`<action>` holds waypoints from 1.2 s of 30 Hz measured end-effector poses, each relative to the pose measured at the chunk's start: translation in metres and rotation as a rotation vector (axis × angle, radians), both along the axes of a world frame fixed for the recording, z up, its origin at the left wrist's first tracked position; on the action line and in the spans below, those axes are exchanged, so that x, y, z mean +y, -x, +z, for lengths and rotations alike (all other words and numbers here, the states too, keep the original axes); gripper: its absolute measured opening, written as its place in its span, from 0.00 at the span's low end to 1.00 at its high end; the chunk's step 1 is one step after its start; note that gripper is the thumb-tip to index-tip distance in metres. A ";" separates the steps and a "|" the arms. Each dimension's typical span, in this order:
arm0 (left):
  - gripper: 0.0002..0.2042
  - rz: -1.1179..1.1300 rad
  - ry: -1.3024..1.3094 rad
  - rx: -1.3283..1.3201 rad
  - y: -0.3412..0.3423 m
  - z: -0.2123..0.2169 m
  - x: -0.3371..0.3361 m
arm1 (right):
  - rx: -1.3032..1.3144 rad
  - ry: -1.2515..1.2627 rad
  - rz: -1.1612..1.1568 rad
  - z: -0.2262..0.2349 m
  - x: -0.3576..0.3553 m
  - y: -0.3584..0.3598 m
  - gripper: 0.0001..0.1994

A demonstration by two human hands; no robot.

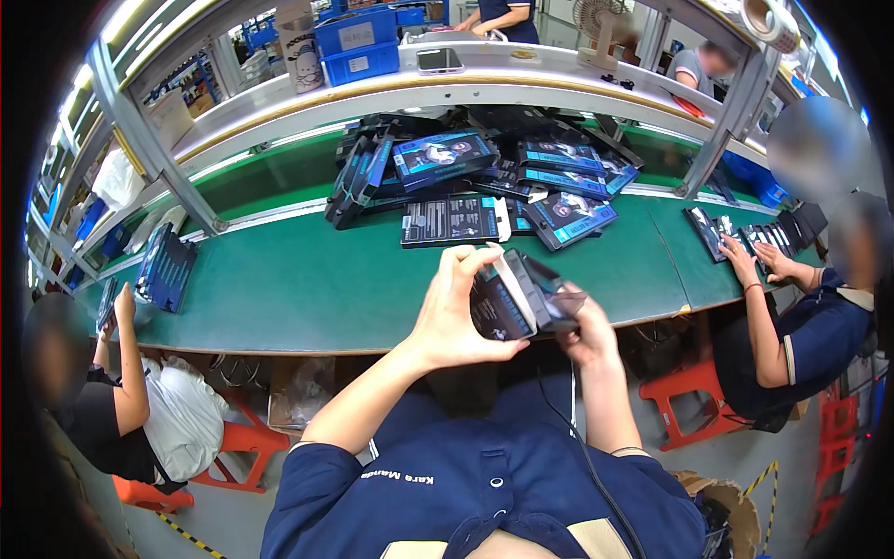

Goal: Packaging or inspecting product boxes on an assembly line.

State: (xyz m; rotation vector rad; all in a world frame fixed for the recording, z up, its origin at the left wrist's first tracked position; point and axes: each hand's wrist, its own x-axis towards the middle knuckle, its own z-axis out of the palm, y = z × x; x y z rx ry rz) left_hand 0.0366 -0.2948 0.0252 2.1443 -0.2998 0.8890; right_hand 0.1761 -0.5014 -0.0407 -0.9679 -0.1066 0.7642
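My left hand point(449, 312) is wrapped round the edges of a dark retail box point(501, 307), thumb below and fingers above. The box is tilted above the near edge of the green bench, with a white inner edge showing along its right side. Beside that edge is a black tray-like piece point(533, 284), partly in the box as far as I can see. My right hand point(589, 328), smeared by motion, grips the black piece from the right. Just beyond my hands a similar box point(452, 222) lies flat, its white flap sticking out on the right.
A heap of black and blue boxes point(447, 156) covers the bench's far middle. Co-workers sit left and right on red stools point(684, 396), handling boxes. A raised shelf point(503, 91) carries blue bins point(358, 45) and a phone point(440, 61). Metal posts point(154, 154) flank the bench.
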 end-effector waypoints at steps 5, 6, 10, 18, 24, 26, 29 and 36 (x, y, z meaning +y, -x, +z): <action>0.52 -0.189 0.071 -0.137 0.007 0.001 0.008 | -0.057 -0.120 -0.213 0.027 0.018 0.039 0.20; 0.53 -0.134 0.032 -0.109 0.008 0.005 0.010 | -0.202 -0.064 -0.461 0.045 0.020 0.042 0.21; 0.56 -0.056 -0.079 -0.087 0.019 0.014 0.013 | -0.790 -0.059 -0.679 0.091 0.016 0.047 0.29; 0.57 0.003 -0.176 0.004 0.033 0.034 0.005 | -1.188 0.060 -0.331 0.140 -0.018 0.033 0.31; 0.55 0.088 -0.270 0.059 0.023 0.026 0.004 | -1.315 0.252 -0.202 0.147 0.013 0.055 0.29; 0.54 0.135 -0.221 -0.094 0.016 0.025 0.001 | -1.457 0.376 -0.292 0.144 0.026 0.064 0.31; 0.56 0.127 -0.160 -0.168 0.012 0.029 -0.001 | -1.785 0.476 -0.368 0.122 0.044 0.079 0.29; 0.61 0.247 0.418 -0.086 0.004 -0.012 -0.013 | -2.020 0.406 -0.069 0.124 0.052 0.054 0.14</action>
